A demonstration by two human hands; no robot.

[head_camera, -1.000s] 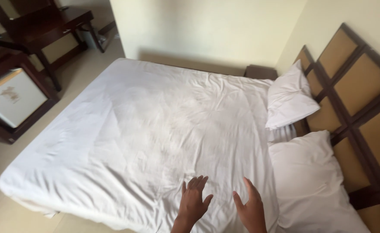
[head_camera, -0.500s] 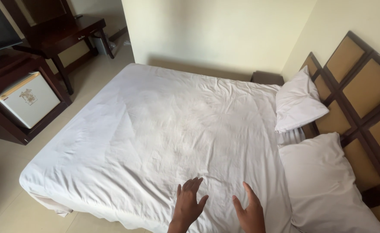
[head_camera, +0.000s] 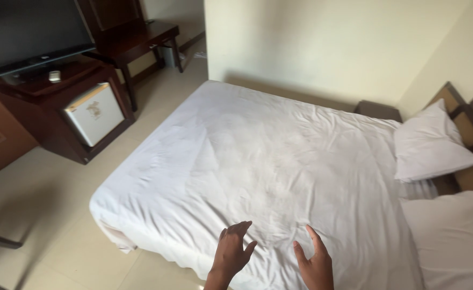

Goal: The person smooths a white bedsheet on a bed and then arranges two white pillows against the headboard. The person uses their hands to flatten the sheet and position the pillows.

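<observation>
A bed covered by a wrinkled white sheet (head_camera: 258,161) fills the middle of the view. My left hand (head_camera: 232,252) hovers over the sheet's near edge with fingers spread and nothing in it. My right hand (head_camera: 314,262) is beside it, palm turned inward, fingers apart, also holding nothing. Both hands sit just above the sheet near the bottom of the frame. Two white pillows lie at the right: one (head_camera: 432,144) propped against the wooden headboard (head_camera: 470,110), the other (head_camera: 456,236) flat at the near right corner.
A dark wooden cabinet (head_camera: 43,115) holding a small white fridge (head_camera: 94,113) stands at the left, with a flat television (head_camera: 29,32) on top. A dark desk (head_camera: 134,45) is behind it. Cream tiled floor (head_camera: 59,215) runs along the bed's left side. A low nightstand (head_camera: 378,110) sits by the far wall.
The view has swung to the left, bringing the television and cabinet into sight. Both hands stay spread over the sheet's near edge, holding nothing.
</observation>
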